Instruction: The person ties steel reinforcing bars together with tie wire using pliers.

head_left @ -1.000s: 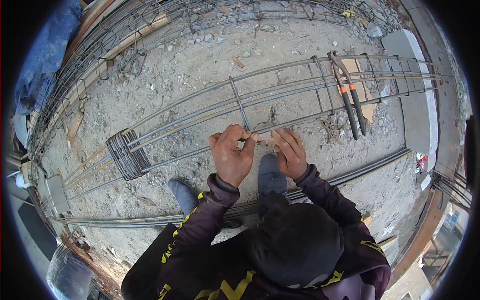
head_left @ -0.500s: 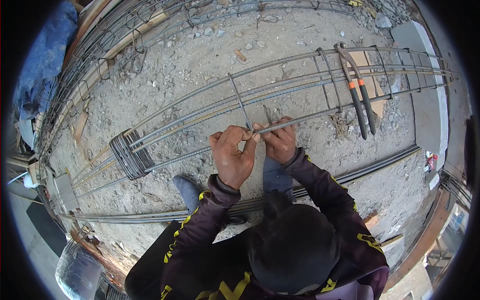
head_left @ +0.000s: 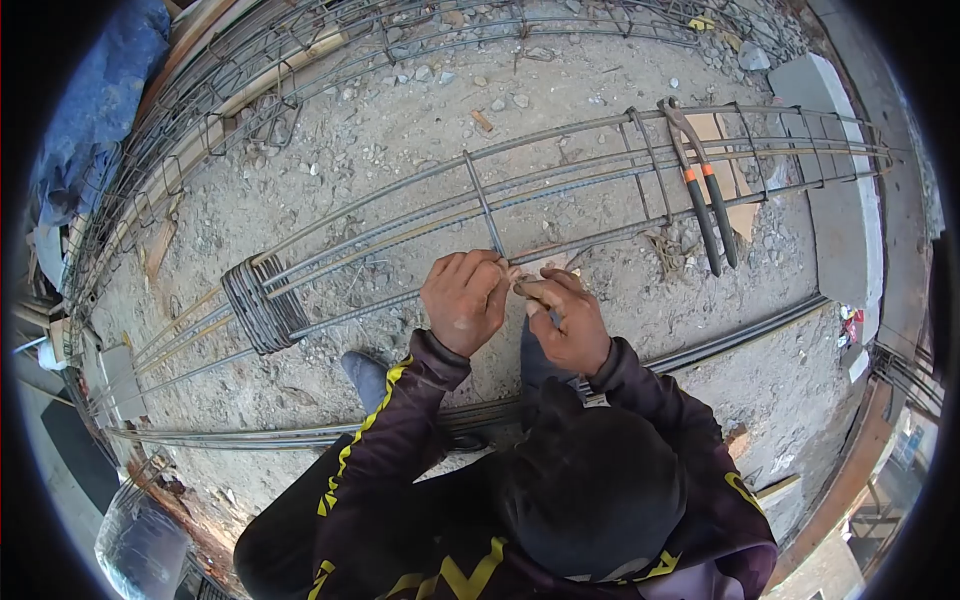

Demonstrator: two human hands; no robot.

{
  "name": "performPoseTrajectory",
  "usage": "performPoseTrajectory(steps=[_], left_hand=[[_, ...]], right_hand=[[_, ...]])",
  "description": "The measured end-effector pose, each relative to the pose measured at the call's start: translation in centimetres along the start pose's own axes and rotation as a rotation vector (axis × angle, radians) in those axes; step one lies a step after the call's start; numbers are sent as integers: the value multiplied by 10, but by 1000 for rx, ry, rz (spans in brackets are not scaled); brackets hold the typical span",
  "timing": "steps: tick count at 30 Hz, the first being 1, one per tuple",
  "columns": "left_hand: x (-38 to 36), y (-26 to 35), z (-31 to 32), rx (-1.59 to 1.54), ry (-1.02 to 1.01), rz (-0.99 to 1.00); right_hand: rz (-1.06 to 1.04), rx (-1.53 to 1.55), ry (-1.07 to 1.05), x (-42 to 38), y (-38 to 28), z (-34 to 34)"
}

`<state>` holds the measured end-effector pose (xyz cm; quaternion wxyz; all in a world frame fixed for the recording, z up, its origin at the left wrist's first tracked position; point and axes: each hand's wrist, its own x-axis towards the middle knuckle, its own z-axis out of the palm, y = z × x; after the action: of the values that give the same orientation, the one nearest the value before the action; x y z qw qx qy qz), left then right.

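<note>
My left hand (head_left: 463, 302) is closed, thumb and fingertips pinched where a steel stirrup (head_left: 482, 200) meets the near rebar (head_left: 610, 234). Just right of that joint, my right hand (head_left: 566, 318) is closed in a pinch below the bar, on what looks like thin tie wire, mostly hidden by the fingers. To the left, a bundle of stirrups (head_left: 264, 306) is stacked around the long bars. End-cutting nippers (head_left: 700, 185) with black and orange handles hang over the bars on the right, near spaced stirrups (head_left: 650, 165).
Another rebar cage (head_left: 385, 35) runs along the far side. Loose bars (head_left: 480, 412) lie on the ground near my feet. A concrete block (head_left: 835, 190) sits under the cage's right end, and a blue tarp (head_left: 100, 110) is at upper left. Gravel is scattered about.
My right hand has come from beyond the near bar to its closer side, with its fingers now pinched together. My left hand stays at the stirrup joint. The view has shifted slightly.
</note>
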<state>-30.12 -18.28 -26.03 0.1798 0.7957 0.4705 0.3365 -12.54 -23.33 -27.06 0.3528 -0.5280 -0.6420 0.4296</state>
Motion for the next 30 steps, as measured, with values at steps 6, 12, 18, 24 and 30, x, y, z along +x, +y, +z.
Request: performPoseTrajectory(steps=[6, 12, 18, 24, 30], left_hand=[[-1, -4, -10, -126, -30, 19], [0, -14, -23, -180, -108, 82], [-1, -35, -25, -299, -233, 123], [9, -39, -20, -588, -257, -187], [12, -44, -12, -493, -327, -188]], right_hand=[[510, 493, -142, 12, -31, -20], [634, 450, -162, 54, -73, -35], [312, -217, -187, 34, -68, -21], [79, -723, -242, 34, -97, -14], [-391, -1064, -463, 63, -106, -1]])
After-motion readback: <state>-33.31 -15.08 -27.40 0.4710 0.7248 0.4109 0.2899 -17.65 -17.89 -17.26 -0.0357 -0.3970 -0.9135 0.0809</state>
